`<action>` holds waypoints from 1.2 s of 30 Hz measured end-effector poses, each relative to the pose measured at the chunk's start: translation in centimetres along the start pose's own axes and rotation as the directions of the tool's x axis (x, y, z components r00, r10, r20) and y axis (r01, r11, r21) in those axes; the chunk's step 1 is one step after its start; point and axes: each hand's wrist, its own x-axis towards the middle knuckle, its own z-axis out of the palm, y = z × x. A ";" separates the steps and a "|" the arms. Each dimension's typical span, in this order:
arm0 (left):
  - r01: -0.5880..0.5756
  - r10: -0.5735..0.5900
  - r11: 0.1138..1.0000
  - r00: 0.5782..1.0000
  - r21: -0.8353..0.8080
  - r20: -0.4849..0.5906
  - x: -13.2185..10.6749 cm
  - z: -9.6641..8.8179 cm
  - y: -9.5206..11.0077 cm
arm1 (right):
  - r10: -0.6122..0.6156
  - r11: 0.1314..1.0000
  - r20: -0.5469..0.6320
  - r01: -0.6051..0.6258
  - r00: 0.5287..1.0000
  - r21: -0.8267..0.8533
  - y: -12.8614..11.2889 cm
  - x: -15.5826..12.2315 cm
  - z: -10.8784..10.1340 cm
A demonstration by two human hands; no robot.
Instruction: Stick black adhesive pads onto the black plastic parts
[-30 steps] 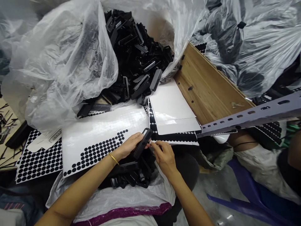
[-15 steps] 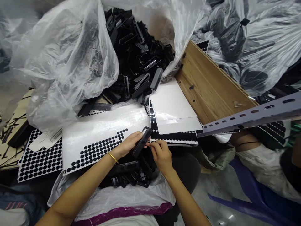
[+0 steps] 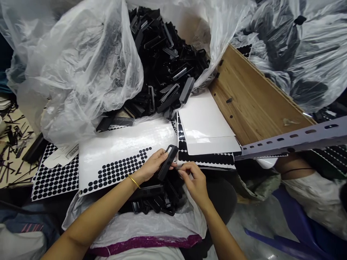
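Observation:
My left hand [image 3: 152, 163] is closed around a long black plastic part [image 3: 167, 164], held tilted over the bag on my lap. Close to its right side, my right hand [image 3: 194, 180] has thumb and forefinger pinched together. Whatever may be between those fingertips is too small to make out. Beneath my left forearm lies a white sheet of round black stickers [image 3: 116, 169], its upper part bare backing. Below both hands, more black plastic parts [image 3: 151, 202] rest in an open white bag [image 3: 151, 225] with a purple edge.
Behind the sheets, a heap of black parts [image 3: 168, 61] spills from a clear plastic bag [image 3: 108, 65]. White sheets [image 3: 208, 122] lie stacked at right beside a wooden board [image 3: 252, 97] and a perforated metal bar [image 3: 295, 137]. Another person's arm [image 3: 292, 168] shows at right.
My right hand has drawn slightly away from the black part, to the right and down. My left hand still holds the part. The whole view has shifted a little.

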 end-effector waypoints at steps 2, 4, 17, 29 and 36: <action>-0.029 0.029 1.000 0.999 -0.010 -0.018 -0.8 0.0 0.1 | 0.195 0.965 -0.065 -0.180 0.979 0.188 -1.0 0.1 0.2; -0.030 0.030 1.000 0.999 -0.006 -0.017 -1.8 -0.1 0.1 | 0.308 0.902 -0.057 -0.273 0.950 0.334 -2.0 0.4 0.6; 0.018 -0.018 0.999 1.000 0.036 -0.001 -5.7 -1.8 0.1 | 0.283 0.853 0.103 -0.299 0.954 0.427 -4.2 1.6 3.3; 0.006 -0.007 1.000 0.998 -0.018 -0.060 -5.8 -1.5 0.3 | 0.303 0.835 0.138 -0.333 0.943 0.438 -4.3 1.9 3.5; 0.013 -0.014 1.000 0.999 -0.021 -0.046 -5.7 -1.5 0.5 | 0.360 0.766 0.163 -0.391 0.918 0.510 -4.2 2.1 3.6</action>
